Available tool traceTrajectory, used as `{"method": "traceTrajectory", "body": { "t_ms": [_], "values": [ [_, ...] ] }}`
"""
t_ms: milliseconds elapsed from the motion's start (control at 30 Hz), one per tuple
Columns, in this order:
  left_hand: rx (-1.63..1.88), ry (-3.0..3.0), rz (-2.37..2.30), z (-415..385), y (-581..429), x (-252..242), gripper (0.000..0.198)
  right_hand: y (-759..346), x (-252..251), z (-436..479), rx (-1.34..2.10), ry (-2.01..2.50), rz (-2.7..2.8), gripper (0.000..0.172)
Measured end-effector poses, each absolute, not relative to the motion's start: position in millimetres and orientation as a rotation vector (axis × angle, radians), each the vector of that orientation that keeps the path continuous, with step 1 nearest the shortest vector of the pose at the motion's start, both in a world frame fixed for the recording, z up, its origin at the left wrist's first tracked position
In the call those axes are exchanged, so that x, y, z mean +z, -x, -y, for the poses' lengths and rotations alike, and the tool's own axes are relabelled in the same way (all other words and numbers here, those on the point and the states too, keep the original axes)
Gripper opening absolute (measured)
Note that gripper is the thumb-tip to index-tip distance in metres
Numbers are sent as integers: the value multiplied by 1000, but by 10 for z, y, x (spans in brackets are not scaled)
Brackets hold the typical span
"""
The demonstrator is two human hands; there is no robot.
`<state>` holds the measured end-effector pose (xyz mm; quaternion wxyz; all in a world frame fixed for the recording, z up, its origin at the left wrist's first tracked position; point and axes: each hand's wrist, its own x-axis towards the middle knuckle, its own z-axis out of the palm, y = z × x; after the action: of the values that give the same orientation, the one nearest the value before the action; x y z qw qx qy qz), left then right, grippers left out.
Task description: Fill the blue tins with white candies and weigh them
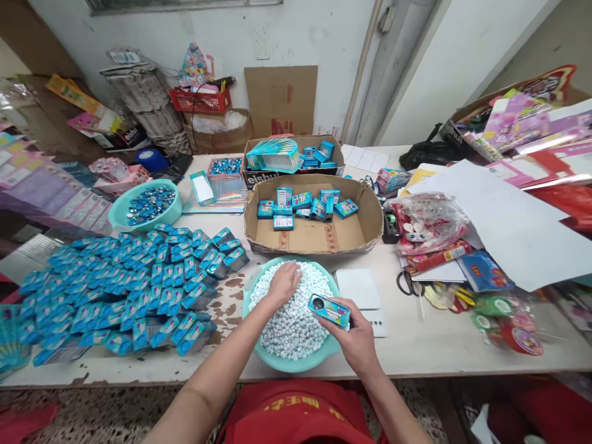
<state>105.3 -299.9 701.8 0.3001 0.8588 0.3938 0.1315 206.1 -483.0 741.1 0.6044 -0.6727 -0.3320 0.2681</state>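
Note:
A turquoise plastic basin [295, 364] stands in front of me, filled with small white candy-like pellets [291, 330]. My left hand [284, 285] reaches into the heap near the far side. Its fingers are curled together, with pellets at the tips; how many it holds is hidden. Above the basin's right side, my right hand [354, 333] grips a small blue box [329, 311] with coloured lettering. The box lies tilted, its dark round opening towards the pellets. Beyond the basin, a low cardboard box [314, 237] holds several similar blue boxes [319, 208].
Many blue boxes [157, 290] stand crowded on the left. Behind them is a turquoise bowl [118, 213] of shiny blue-and-silver pieces. A flat white scale-like device [358, 288] lies right of the basin. Farther right are scissors [407, 283], bagged items and white paper sheets [504, 216].

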Motion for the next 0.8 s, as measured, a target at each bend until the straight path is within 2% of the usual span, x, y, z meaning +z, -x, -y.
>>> {"method": "traceTrajectory", "body": {
  "t_ms": [200,300,367,500,667,733,800],
  "values": [
    [-87,-2576,-1094,3256,-1098,6964,47,-2193,7406,4969,661,1650,621,39],
    [-156,-2619,-1125,3316,-1107,7002,47,-2189,7370,4976,667,1672,594,40],
    [-149,-2622,-1117,3317,-1103,6975,41,-2170,7346,4967,668,1675,598,40],
    [27,-2562,-1111,3298,-1066,6857,27,-2145,7327,4941,673,1703,662,37],
    [567,-2165,-1139,3304,-1043,6816,10,-2123,7330,4910,624,1768,792,33],
    [712,-1877,-1147,3327,-1058,6895,9,-2097,7340,4886,624,1790,836,33],
    [720,-1512,-1163,3375,-1078,7045,17,-2057,7362,4849,634,1818,885,32]
  ]
}}
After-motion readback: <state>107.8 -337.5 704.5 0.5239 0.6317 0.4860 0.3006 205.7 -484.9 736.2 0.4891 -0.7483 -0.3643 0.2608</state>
